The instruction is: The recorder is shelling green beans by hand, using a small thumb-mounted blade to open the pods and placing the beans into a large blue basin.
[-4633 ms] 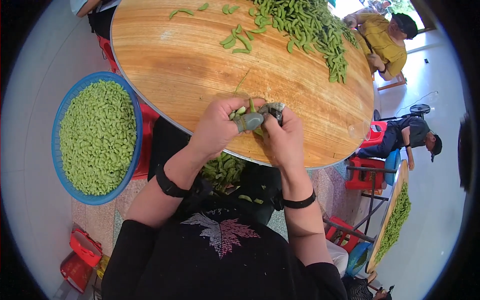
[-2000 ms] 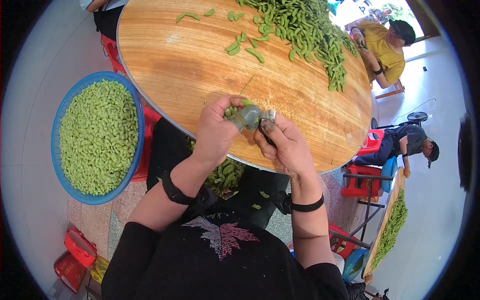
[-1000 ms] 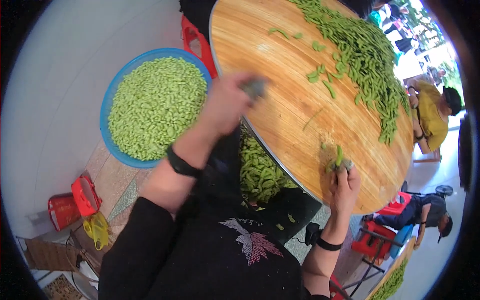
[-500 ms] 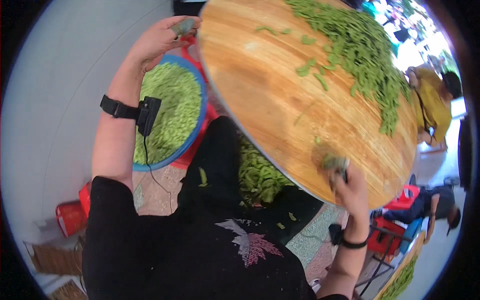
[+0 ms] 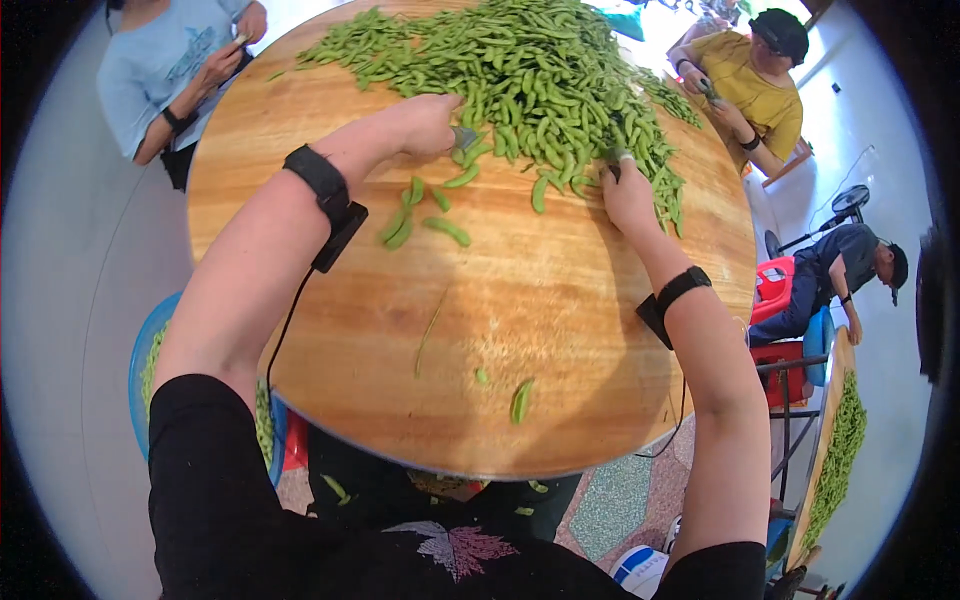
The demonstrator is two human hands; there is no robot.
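Note:
A large heap of green bean pods (image 5: 540,80) covers the far part of a round wooden table (image 5: 520,290). At the heap's near left edge is my left hand (image 5: 425,125), open, with a greyish wrap on one digit and fingertips partly hidden. My right hand (image 5: 630,195) reaches to the heap's near right edge. Its visible digits are apart, one with a greenish-grey wrap, another with a dark one; the other fingers are hidden. Several loose pods (image 5: 398,228) lie below my left hand. A single pod (image 5: 521,400) rests near the front edge.
A blue basin (image 5: 140,370) of shelled green beans stands low at the left, partly behind my arm. Co-workers sit at the table's far left (image 5: 165,75) and far right (image 5: 755,95). Another person (image 5: 845,265) sits beside a second table (image 5: 810,510) bearing pods.
My view has turned toward the table. My left hand has left the table's edge for the heap. My right hand has moved from the near surface out to the pods.

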